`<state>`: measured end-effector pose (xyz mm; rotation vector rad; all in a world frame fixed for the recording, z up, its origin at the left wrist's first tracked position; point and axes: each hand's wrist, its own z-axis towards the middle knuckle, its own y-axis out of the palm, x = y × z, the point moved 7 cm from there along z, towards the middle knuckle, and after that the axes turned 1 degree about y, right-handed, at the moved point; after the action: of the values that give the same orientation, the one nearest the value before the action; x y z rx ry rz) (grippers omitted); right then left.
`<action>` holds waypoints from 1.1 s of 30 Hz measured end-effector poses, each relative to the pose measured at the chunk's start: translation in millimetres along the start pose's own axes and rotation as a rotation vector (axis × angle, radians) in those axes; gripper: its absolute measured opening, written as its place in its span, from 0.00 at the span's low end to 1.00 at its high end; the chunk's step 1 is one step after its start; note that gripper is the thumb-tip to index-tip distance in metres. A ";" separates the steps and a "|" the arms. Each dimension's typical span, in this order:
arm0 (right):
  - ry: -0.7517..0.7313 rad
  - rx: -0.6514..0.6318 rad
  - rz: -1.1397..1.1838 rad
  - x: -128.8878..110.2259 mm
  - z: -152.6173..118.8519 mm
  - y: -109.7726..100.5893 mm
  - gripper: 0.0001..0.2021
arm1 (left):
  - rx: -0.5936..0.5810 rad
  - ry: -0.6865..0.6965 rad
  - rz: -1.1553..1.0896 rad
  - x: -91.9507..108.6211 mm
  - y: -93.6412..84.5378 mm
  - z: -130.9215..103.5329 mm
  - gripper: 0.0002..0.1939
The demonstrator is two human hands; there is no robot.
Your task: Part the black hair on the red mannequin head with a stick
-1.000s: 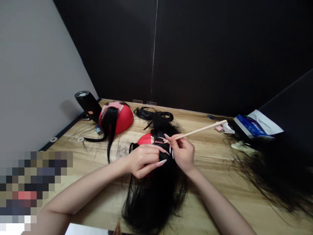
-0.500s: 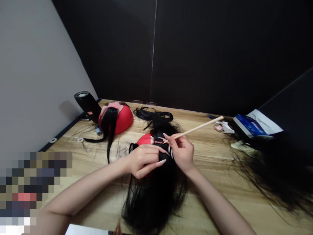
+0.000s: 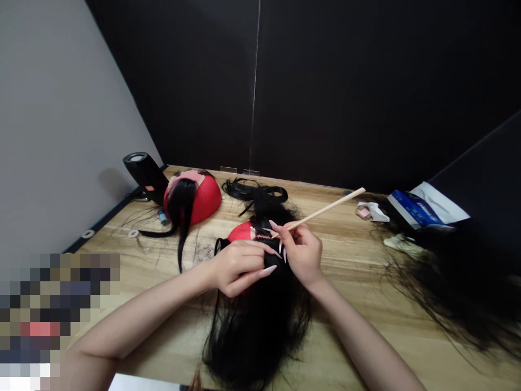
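Note:
A wig of long black hair (image 3: pixel 256 331) lies over a red dome-shaped head block (image 3: pixel 240 232), with a pale strip of cap and a line of reddish stitches showing near its parting. Slanting up to the right, a ventilating needle with a slim wooden handle (image 3: pixel 331 208) is pinched in my right hand (image 3: pixel 303 252). Its tip meets the hair at the parting, too small to make out. My left hand (image 3: pixel 240 266) grips the wig from the left, index finger and thumb laid along the hair, the other fingers curled. Its fingertips nearly touch my right hand's nails.
Back left, a second red head block (image 3: pixel 207 198) carries a part-haired cap, beside a black cylindrical speaker (image 3: pixel 146 176). Loose black hair (image 3: pixel 277 193) lies behind the wig. To the right are a blue tissue pack (image 3: pixel 419 209), a crumpled tissue (image 3: pixel 378 212) and a dark hair heap (image 3: pixel 468 282).
The outer end of the wooden handle has tipped slightly left and up, with a small turn of my right hand. My left hand and the wig stay in place.

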<state>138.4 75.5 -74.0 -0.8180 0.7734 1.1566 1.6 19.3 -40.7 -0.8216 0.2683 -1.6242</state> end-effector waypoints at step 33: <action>0.257 0.050 0.225 4.2 3.3 0.9 0.20 | 0.007 0.003 -0.019 0.2 -0.5 3.2 0.12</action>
<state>138.7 80.5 -76.1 -0.8641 1.1253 1.2389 3.3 20.1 -38.0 -0.8190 0.2576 -1.6428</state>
